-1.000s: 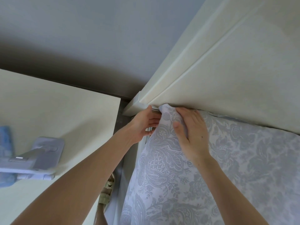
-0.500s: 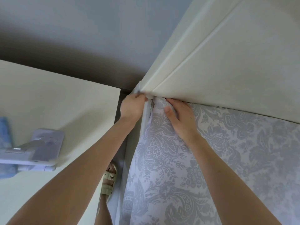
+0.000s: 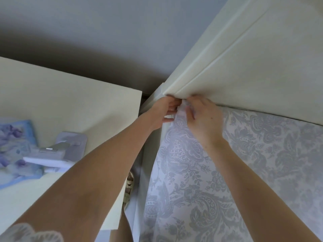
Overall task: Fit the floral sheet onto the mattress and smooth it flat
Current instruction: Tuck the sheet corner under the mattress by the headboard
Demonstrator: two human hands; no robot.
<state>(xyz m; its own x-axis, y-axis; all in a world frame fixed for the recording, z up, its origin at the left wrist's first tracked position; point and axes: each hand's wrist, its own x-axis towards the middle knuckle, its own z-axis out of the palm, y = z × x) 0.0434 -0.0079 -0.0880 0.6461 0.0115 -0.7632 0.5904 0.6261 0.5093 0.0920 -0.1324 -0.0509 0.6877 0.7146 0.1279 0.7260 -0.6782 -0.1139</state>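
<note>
The floral sheet (image 3: pixel 218 172), white with a grey paisley print, covers the mattress at the right and hangs down its left side. Its top left corner is bunched up against the cream headboard (image 3: pixel 244 63). My left hand (image 3: pixel 164 110) grips that corner from the left, fingers curled on the fabric edge. My right hand (image 3: pixel 202 116) pinches the same corner from the right, with thumb and fingers on the cloth. The mattress itself is hidden under the sheet.
A cream bedside table (image 3: pixel 61 105) stands at the left, close to the bed. On it lie a blue floral box (image 3: pixel 12 140) and a white phone stand (image 3: pixel 59 152). A sandalled foot (image 3: pixel 128 187) shows in the narrow gap between table and bed.
Both hands have come together at the sheet's corner under the headboard. My right hand went from pressing flat on the sheet to pinching the bunched corner, and my left hand took hold of it.
</note>
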